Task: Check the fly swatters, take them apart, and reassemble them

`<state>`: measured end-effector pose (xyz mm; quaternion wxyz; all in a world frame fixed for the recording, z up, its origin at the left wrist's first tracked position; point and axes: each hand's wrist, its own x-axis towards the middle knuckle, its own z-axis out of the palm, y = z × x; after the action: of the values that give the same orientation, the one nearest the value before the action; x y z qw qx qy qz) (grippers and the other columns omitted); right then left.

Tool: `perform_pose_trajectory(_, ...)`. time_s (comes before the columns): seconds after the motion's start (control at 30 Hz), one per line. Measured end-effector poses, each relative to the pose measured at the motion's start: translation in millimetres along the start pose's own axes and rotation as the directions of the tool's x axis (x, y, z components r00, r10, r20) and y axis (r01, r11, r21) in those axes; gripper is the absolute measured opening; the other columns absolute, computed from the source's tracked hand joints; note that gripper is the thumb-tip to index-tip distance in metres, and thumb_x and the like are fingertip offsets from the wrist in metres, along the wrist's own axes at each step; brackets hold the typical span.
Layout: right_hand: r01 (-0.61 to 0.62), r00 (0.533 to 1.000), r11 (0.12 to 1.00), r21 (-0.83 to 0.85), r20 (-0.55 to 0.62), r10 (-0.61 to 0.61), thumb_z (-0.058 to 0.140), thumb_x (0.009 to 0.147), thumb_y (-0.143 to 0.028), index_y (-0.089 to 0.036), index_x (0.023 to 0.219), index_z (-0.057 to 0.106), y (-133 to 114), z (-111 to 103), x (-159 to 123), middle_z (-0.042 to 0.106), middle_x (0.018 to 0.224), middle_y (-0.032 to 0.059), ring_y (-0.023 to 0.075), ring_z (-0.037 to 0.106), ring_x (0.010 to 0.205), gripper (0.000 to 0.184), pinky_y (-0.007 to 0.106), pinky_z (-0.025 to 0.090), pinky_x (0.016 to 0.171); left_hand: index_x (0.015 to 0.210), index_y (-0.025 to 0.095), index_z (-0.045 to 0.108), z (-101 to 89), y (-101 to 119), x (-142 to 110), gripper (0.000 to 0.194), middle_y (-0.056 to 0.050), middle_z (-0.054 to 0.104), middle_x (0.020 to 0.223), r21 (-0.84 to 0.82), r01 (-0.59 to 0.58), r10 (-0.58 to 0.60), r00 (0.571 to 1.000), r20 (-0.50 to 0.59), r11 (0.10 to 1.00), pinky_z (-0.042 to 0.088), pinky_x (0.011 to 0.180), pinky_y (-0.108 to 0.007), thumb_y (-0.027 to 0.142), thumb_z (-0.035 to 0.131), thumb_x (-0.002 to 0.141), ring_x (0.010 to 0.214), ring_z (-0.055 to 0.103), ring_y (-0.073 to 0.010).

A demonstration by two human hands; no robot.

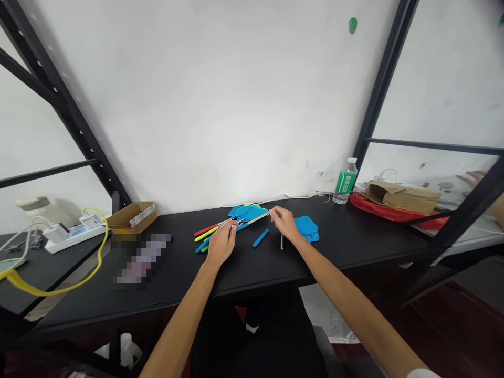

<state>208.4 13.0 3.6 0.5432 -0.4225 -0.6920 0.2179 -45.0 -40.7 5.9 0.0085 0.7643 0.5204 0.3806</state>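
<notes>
My left hand (221,242) rests on the black table (157,283), its fingers closed on one end of a thin silver rod (252,219). My right hand (284,221) pinches the other end of that rod. Under and behind the rod lie blue mesh fly-swatter heads (244,211), and another blue head (309,228) sits just right of my right hand. Red, yellow-green and blue handles (207,232) fan out to the left of my left hand. A loose blue handle (260,238) and a short metal rod (282,241) lie between my hands.
A small open cardboard box (132,216) sits at the left. A green-labelled water bottle (345,181) stands by the wall. A brown carton on red cloth (397,202) lies at right, with another person's hand (474,178) beyond. A power strip (74,233) and yellow cable (51,286) lie at far left.
</notes>
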Motion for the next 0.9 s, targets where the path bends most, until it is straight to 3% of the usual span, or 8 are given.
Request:
perform_pose_trajectory(0.13, 0.016, 1.0, 0.998, -0.067, 0.024, -0.014, 0.044, 0.095, -0.051, -0.022, 0.061, 0.047, -0.4, 0.0, -0.3, 0.047, 0.054, -0.0021, 0.0137, 0.046, 0.053, 0.045, 0.026, 0.033, 0.055, 0.111, 0.023, 0.063, -0.9, 1.8, -0.2, 0.035, -0.005, 0.072, 0.109, -0.012, -0.03, 0.03, 1.0, 0.01, 0.999, 0.047, 0.084, -0.033, 0.041, 0.034, 0.101, 0.099, 0.067, -0.0238)
perform_pose_trajectory(0.37, 0.082, 0.993, 0.985, -0.153, 0.094, -0.068, 0.041, 0.097, -0.052, -0.021, 0.054, 0.039, -3.0, 0.8, -1.9, 0.041, 0.051, -0.0023, 0.0125, 0.038, 0.052, 0.052, 0.027, 0.027, 0.055, 0.104, 0.025, 0.065, -2.3, 6.1, -1.3, 0.035, -0.003, 0.073, 0.092, 0.031, -0.051, 0.05, 0.998, 0.05, 0.998, 0.046, 0.075, -0.031, 0.047, 0.038, 0.1, 0.085, 0.068, -0.0218)
perform_pose_trajectory(0.5, 0.104, 0.99, 0.981, -0.162, 0.107, -0.088, 0.04, 0.097, -0.052, -0.021, 0.052, 0.036, -2.1, 1.9, -1.8, 0.037, 0.05, -0.0026, 0.0115, 0.035, 0.051, 0.055, 0.027, 0.024, 0.055, 0.104, 0.025, 0.067, -0.4, 4.0, -1.5, 0.038, -0.003, 0.075, 0.098, 0.055, -0.063, 0.06, 0.997, 0.058, 0.996, 0.048, 0.076, -0.031, 0.053, 0.042, 0.097, 0.086, 0.069, -0.022)
perform_pose_trajectory(0.67, 0.115, 0.988, 0.981, -0.157, 0.123, -0.096, 0.041, 0.096, -0.054, -0.02, 0.053, 0.034, -0.7, 2.6, -1.8, 0.035, 0.051, -0.0028, 0.0107, 0.033, 0.052, 0.055, 0.027, 0.023, 0.055, 0.109, 0.027, 0.07, 2.2, 0.6, -2.0, 0.038, -0.001, 0.074, 0.113, 0.045, -0.094, 0.092, 0.995, 0.046, 0.995, 0.05, 0.086, -0.031, 0.054, 0.046, 0.096, 0.102, 0.069, -0.0224)
perform_pose_trajectory(0.9, 0.11, 0.988, 0.981, -0.16, 0.123, -0.09, 0.041, 0.096, -0.054, -0.021, 0.053, 0.033, -0.4, 3.6, -2.3, 0.037, 0.05, -0.0025, 0.0112, 0.036, 0.051, 0.056, 0.027, 0.026, 0.054, 0.111, 0.029, 0.072, 1.4, 2.6, -2.7, 0.038, 0.0, 0.074, 0.114, 0.063, -0.12, 0.117, 0.992, 0.042, 0.991, 0.052, 0.083, -0.03, 0.051, 0.045, 0.097, 0.1, 0.07, -0.021)
